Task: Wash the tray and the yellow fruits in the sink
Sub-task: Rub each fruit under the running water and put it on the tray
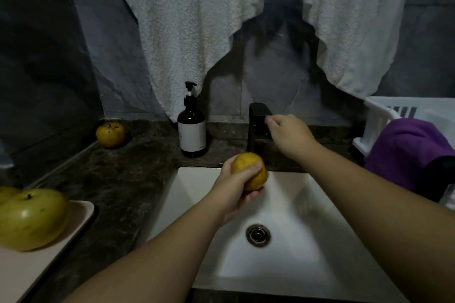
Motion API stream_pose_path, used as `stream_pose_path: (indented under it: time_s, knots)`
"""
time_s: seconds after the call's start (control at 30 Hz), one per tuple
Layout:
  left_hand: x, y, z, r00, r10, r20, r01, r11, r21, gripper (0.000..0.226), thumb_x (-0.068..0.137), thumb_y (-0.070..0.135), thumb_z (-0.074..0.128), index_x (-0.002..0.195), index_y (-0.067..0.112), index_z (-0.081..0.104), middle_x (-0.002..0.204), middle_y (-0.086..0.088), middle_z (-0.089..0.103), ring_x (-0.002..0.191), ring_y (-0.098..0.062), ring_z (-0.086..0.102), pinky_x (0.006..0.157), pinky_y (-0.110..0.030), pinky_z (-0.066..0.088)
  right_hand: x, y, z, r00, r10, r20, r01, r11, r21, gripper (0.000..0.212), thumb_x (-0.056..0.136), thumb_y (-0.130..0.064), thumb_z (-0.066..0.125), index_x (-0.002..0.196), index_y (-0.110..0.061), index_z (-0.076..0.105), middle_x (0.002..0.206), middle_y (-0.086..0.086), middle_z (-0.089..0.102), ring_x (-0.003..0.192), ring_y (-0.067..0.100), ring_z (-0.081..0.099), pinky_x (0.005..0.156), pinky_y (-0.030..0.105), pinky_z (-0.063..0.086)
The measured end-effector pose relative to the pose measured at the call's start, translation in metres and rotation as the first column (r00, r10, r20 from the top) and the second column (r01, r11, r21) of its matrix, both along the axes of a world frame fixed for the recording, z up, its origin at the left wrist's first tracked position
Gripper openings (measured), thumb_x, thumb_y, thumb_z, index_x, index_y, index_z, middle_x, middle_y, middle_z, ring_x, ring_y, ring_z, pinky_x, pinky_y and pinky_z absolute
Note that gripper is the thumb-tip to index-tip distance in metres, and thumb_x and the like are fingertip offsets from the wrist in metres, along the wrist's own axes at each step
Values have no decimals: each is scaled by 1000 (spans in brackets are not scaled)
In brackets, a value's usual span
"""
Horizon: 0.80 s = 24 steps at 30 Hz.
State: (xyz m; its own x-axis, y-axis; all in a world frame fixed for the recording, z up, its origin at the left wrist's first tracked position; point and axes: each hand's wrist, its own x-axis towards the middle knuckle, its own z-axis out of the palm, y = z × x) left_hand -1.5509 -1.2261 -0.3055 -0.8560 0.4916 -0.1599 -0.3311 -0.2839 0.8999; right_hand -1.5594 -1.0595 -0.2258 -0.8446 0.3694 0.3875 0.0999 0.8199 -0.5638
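Left hand (240,181): fingers and thumb wrapped round a yellow fruit (250,171), held above the back edge of the sink (320,216), just in front of the faucet (258,128). Right hand (286,134): reaching to the faucet top, fingers curled at its handle; we cannot tell whether they pinch it or only touch it. No water visible at the spout.

Handling, our judgement: the fruit looks round, firm and fairly light, easily spanned by one hand. Skin likely to turn slippery once wet, so we would keep the wrap-around hold with the thumb on top, and rotate it in the palm, not on the fingertips. A drop would land in the basin, so bruising is the main risk.

Outward from the hands: a second yellow fruit (110,134) sits at the back left corner of the counter (138,179), well apart from both hands. A large yellow-green fruit (32,219) rests on the tray (78,214) at the left edge, with another fruit (7,193) partly cut off behind it. The tray looks stiff, flat and light; we would take it by a long edge, fruits removed first. It lies left of the sink, nearer the left hand.

Soap bottle (192,128) stands left of the faucet.
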Motion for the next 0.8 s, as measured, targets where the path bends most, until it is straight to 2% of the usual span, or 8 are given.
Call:
stream_pose_path:
  time_s: [0.13, 0.27, 0.37, 0.43, 0.57, 0.8]
  knots:
    - [-2, 1, -2, 1000, -19, -12, 19, 1000, -4, 57, 87, 34, 82, 133, 43, 51, 131, -10, 62, 100, -29, 74, 68, -26, 58, -6, 2, 2, 999, 4, 34, -6, 999, 49, 40, 109, -33, 36, 139, -21, 61, 135, 13, 56, 114, 30, 58, 83, 34, 41]
    - [-4, 4, -6, 1000, -27, -4, 27, 999, 40, 64, 85, 33, 84, 137, 44, 49, 137, -8, 57, 112, -32, 71, 69, -28, 60, -6, 5, 3, 997, 10, 71, -16, 996, 85, 42, 109, -34, 37, 145, -23, 55, 141, 14, 50, 120, 31, 55, 86, 32, 40]
    - [-6, 6, -7, 998, -54, 22, 52, 995, 88, 59, 87, 30, 82, 135, 44, 50, 141, -7, 52, 118, -35, 68, 75, -35, 62, -4, 5, 5, 996, 20, 89, -27, 997, 70, 43, 109, -34, 37, 147, -24, 52, 145, 13, 49, 123, 30, 55, 93, 36, 44]
    - [-6, 7, -7, 997, -69, 43, 63, 992, 112, 52, 86, 30, 81, 127, 45, 53, 140, -7, 51, 119, -36, 67, 74, -36, 62, -4, 5, 6, 995, 39, 91, -43, 998, 46, 44, 109, -33, 37, 150, -24, 49, 148, 14, 47, 124, 30, 54, 94, 36, 46]
    - [-5, 8, -6, 994, -92, 55, 85, 990, 115, 55, 76, 34, 84, 120, 46, 55, 139, -7, 52, 117, -36, 68, 71, -35, 63, -5, 5, 7, 994, 75, 83, -75, 997, -13, 45, 109, -29, 37, 154, -25, 41, 151, 13, 43, 127, 30, 52, 95, 35, 44]
    - [-5, 7, -6, 990, -120, 66, 115, 990, 86, 42, 91, 30, 77, 122, 47, 54, 138, -6, 52, 117, -34, 67, 76, -35, 63, -8, 7, 6, 991, 103, 92, -98, 994, -52, 48, 108, -26, 41, 155, -29, 34, 144, 12, 46, 115, 26, 55, 84, 34, 45]
